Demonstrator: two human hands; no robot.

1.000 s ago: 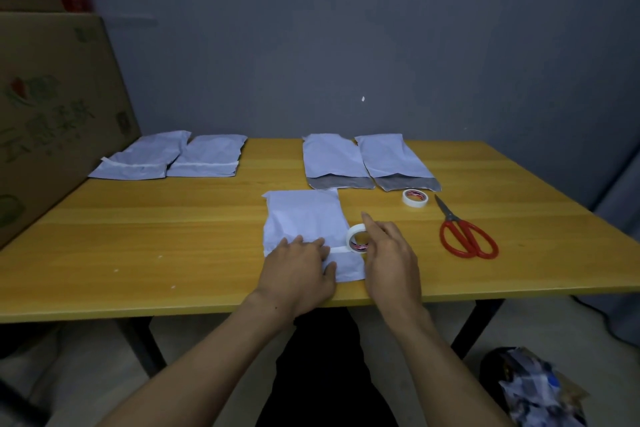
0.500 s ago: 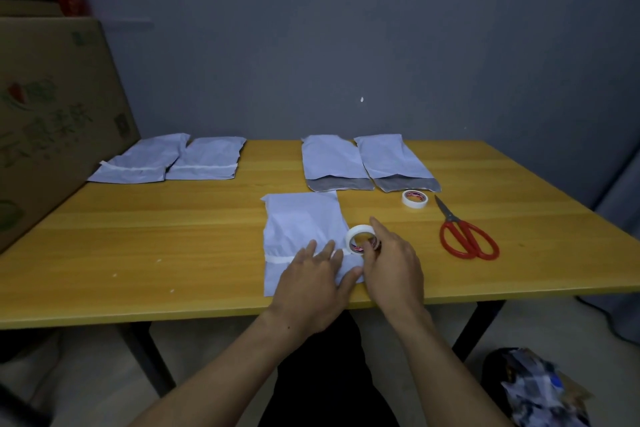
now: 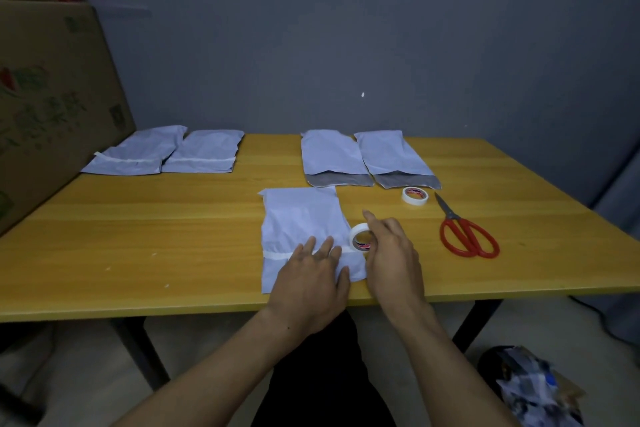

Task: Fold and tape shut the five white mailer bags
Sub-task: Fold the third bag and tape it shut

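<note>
Mailer bag (image 3: pixel 301 218), third of five, lies flat at the near edge of the desk (image 3: pixel 138 236) as a white tape strip (image 3: pixel 277 255) is laid across its near end. Over the past second the left hand (image 3: pixel 311 284) has slid rightwards along the strip, baring the strip's left end, and now presses it down with fingers (image 3: pixel 326 246) straight and spread. The right hand (image 3: pixel 391 253) holds the roll (image 3: pixel 362 237) on edge at the bag's right side, gripping it; the roll has barely shifted.

The strip appears to span the bag's full width, so this seal looks all but made, with the tape not yet parted from the roll. Red-handled scissors (image 3: pixel 467 236) lie just to the right, near a spare roll (image 3: pixel 414 196). Two taped bags (image 3: pixel 138 154) rest at the far left. Two open bags (image 3: pixel 332 156), grey flaps showing, wait just behind the one in hand.

Both rolls carry a red label inside the core, with lettering too small to read. Green characters on the cardboard box (image 3: pixel 52 97) at left are too blurred to make out.
</note>
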